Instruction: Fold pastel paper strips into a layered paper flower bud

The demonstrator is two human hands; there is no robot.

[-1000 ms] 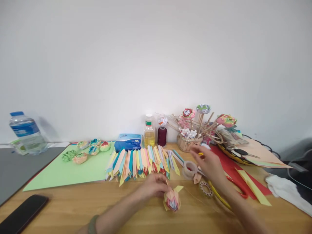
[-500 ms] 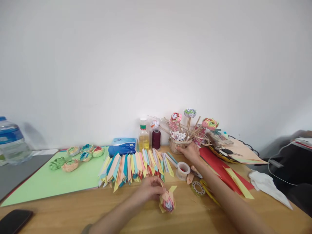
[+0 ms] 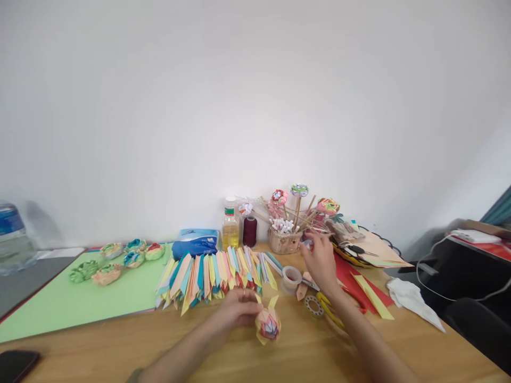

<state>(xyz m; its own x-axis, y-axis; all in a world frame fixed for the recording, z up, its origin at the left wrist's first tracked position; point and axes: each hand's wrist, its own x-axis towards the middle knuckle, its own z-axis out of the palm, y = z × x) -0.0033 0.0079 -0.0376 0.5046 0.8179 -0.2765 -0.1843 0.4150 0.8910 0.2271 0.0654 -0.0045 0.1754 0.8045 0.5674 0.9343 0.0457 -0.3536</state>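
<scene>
Wood-grain tabletop (image 3: 295, 364), crowded at back. Near edge: dark phone (image 3: 18, 364), cut off. Left hand (image 3: 238, 310) pinches paper flower (image 3: 268, 324), low centre, petals layered and pointed. Curved yellow handle (image 3: 330, 314), partly hidden by right forearm (image 3: 365, 330). Beyond, folded paper strips (image 3: 215, 276), fanned. Right hand (image 3: 321, 260) beside small basket (image 3: 282, 243), fingers curled; cannot tell if anything's gripped. Clear bottle (image 3: 14, 242) cropped far left; smooth pale wall (image 3: 255, 96) behind.

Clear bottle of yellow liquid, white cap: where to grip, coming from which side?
Likely the neck, just under the white cap, from above. The clear bottle stands upright and narrows there; the blue plastic pack and maroon thread spool flank its body, and the row of folded multicoloured paper strips lies in front.
</scene>
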